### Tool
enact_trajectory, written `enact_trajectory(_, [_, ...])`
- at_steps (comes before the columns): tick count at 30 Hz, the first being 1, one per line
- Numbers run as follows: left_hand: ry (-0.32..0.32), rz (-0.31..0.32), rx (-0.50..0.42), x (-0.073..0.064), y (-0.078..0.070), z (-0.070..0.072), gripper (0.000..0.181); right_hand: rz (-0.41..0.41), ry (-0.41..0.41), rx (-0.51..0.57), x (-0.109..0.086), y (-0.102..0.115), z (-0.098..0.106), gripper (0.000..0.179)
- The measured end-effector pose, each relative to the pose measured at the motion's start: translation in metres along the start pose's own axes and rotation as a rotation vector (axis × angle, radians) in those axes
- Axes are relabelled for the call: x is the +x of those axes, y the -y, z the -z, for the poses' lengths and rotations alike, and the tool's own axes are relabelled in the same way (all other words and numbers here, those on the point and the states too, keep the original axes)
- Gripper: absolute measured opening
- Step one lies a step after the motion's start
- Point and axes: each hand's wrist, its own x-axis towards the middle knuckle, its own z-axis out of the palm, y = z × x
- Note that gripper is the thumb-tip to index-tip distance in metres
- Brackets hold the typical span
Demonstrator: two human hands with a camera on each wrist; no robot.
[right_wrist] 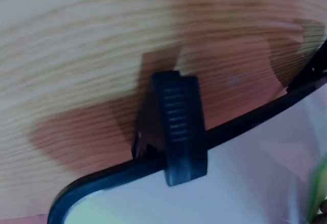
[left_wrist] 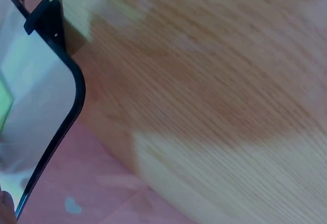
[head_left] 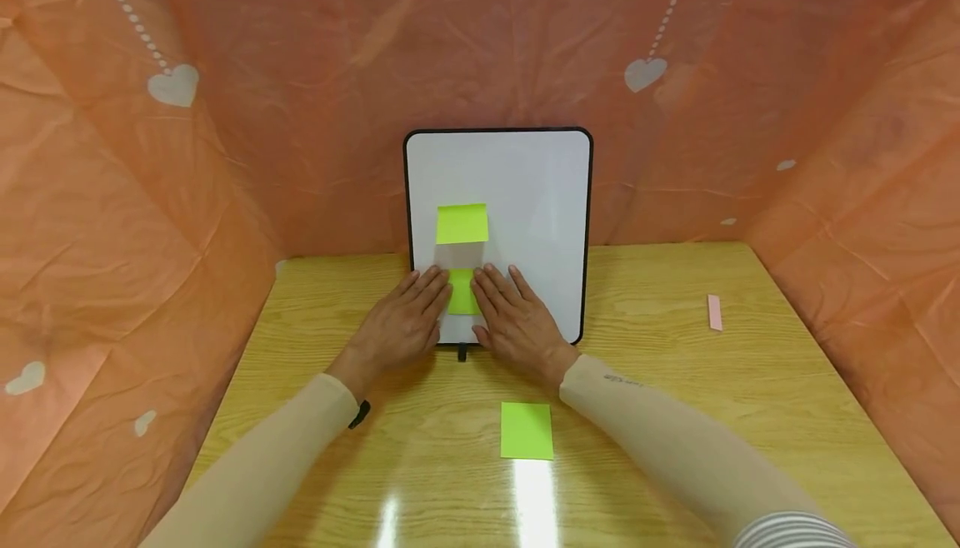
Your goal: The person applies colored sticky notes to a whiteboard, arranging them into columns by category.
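Observation:
A small whiteboard (head_left: pixel 528 190) with a black frame stands upright at the back of the table. On its lower left is a lime-green sticky note (head_left: pixel 463 294). My left hand (head_left: pixel 401 319) lies along that note's left edge, fingers extended against the board. From the other side, the straight fingers of my right hand (head_left: pixel 519 323) touch its right edge. Another lime-green sticky note (head_left: pixel 462 225) sits just above on the board, its bottom edge lifting off and casting a shadow. Only slivers of fingertips show in the wrist views.
Black feet hold the board's bottom edge; one foot (right_wrist: pixel 179 127) fills the middle of the right wrist view. A lime-green square of sticky notes (head_left: pixel 527 431) lies on the wooden table (head_left: pixel 637 481) in front. A pale pink strip (head_left: pixel 715 312) lies at right. Orange sheeting (head_left: pixel 315 115) surrounds the table.

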Motion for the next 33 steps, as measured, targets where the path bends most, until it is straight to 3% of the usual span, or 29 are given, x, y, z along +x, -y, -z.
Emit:
enact_trajectory(8, [0.046,-0.021,0.006,0.012,-0.007,0.002,0.064,0.009,0.026,0.007,-0.004,-0.004,0.000,0.072])
enact_trajectory(14, [0.073,-0.017,0.029,0.005,0.000,0.004,0.062,-0.004,0.007,-0.037,-0.014,-0.012,0.002,0.069])
enact_trajectory(19, [0.065,-0.031,0.029,0.003,0.002,0.003,0.061,0.018,-0.047,-0.034,-0.006,-0.011,0.006,0.065])
enact_trajectory(25, [0.038,-0.026,0.036,0.002,0.001,0.001,0.059,0.069,0.056,-0.004,0.006,-0.005,0.005,0.068])
enact_trajectory(33, [0.050,-0.019,0.033,0.003,-0.001,0.001,0.060,-0.010,0.087,-0.038,-0.011,-0.015,0.004,0.070])
